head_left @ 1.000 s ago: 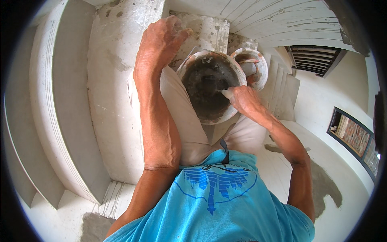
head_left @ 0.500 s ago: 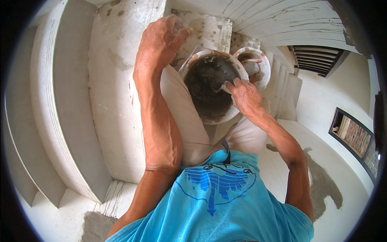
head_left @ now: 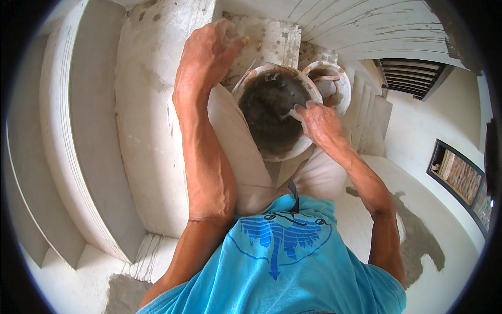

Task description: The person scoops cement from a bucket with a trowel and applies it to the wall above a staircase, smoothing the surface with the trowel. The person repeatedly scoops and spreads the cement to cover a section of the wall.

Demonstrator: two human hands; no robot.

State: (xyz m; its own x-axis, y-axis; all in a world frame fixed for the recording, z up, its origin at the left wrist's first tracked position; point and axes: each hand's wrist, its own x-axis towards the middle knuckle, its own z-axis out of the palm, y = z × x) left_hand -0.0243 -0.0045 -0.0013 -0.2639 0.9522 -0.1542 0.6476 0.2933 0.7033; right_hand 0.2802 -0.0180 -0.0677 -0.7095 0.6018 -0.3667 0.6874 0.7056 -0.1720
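Observation:
A round, pale bucket [head_left: 286,155] of dark grey wet mortar [head_left: 269,99] stands between my knees. My right hand [head_left: 320,123] is closed over its right rim, pinching a small, mortar-coated tool [head_left: 286,114] whose far end is lost in the mix; its kind cannot be told. Up and to the left, beyond my knee, my left hand [head_left: 212,49] is held with its fingers curled, near a spotted concrete step. Grey dust coats those fingertips. Whatever they may grip is hidden.
Behind the bucket on the right sits a smaller white bucket [head_left: 342,94] with a tool-like object inside. Pale steps [head_left: 94,125] rise on the left. A dark barred vent [head_left: 413,76] and a framed opening [head_left: 456,172] are on the right. Grey mortar patches [head_left: 418,246] mark the floor.
My right hand and its tool have shifted slightly, and the mortar surface looks a little different. My left hand is almost unmoved.

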